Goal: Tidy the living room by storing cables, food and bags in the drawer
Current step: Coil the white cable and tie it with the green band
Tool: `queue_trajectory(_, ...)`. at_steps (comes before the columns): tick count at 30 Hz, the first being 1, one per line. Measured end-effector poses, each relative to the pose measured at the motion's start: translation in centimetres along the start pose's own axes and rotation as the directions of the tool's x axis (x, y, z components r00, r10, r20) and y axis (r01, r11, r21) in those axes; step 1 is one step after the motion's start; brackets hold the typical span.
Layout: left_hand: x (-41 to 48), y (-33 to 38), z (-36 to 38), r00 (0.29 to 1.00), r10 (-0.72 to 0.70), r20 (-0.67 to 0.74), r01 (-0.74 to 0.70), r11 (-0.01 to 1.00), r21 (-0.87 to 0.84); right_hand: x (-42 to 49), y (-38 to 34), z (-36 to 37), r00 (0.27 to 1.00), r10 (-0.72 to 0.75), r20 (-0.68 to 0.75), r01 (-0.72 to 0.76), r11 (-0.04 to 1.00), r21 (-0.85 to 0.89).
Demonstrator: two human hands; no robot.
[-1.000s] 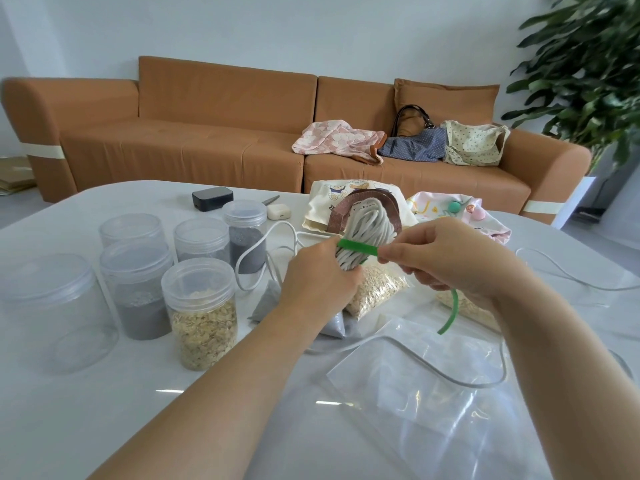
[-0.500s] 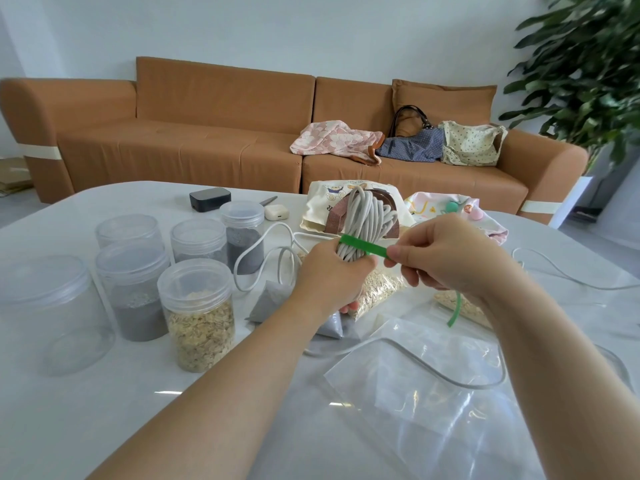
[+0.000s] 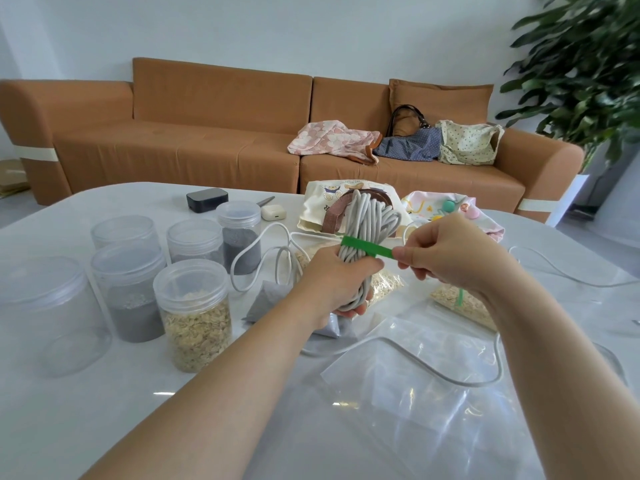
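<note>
**Holding coiled cable, green strap across it**

Left hand point(image 3: 332, 278) is curled round the lower half of the grey cable bundle point(image 3: 367, 220), held upright above the surface point(image 3: 86, 410). Loops stand out above the fist. Right hand point(image 3: 446, 251): fingers point(image 3: 403, 253) pinch the end of the green strap point(image 3: 367, 247), taut across the bundle just above the left hand. A loose cable tail point(image 3: 433, 370) lies over the clear zip bag point(image 3: 433, 403).

Both forearms are bare all the way to the frame's edge, with no sleeve on either. The left hand point(image 3: 332, 275) and right hand point(image 3: 446, 251) are bare too. The fingers point(image 3: 415, 244) are slim, and one thumbnail looks short.
</note>
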State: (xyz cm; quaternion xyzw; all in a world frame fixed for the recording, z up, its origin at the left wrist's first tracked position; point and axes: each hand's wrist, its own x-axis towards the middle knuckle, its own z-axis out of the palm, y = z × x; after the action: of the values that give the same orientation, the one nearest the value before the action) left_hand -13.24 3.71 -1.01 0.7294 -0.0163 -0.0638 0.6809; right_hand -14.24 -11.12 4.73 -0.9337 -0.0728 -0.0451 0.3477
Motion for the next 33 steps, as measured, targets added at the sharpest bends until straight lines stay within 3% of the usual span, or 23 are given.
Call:
queue_trajectory(9, 0.1, -0.1, -0.1, 0.997, -0.009, 0.080, 0.012, 0.999, -0.034, 0.2, 0.3, -0.2, 0.999, -0.001, 0.044, 0.003, 0.999, -0.040)
queue_trajectory(18, 0.0, -0.3, -0.5, 0.992, 0.024, 0.123, -0.018, 0.999, -0.046, 0.4, 0.8, -0.2, 0.989, 0.071, 0.126, -0.079, 0.995, 0.060)
queue_trajectory(33, -0.3, -0.3, -0.8, 0.965, 0.086, 0.247, -0.053, 0.989, -0.136, 0.9, 1.6, 0.1, 0.998, 0.024, 0.061, -0.023, 1.000, -0.005)
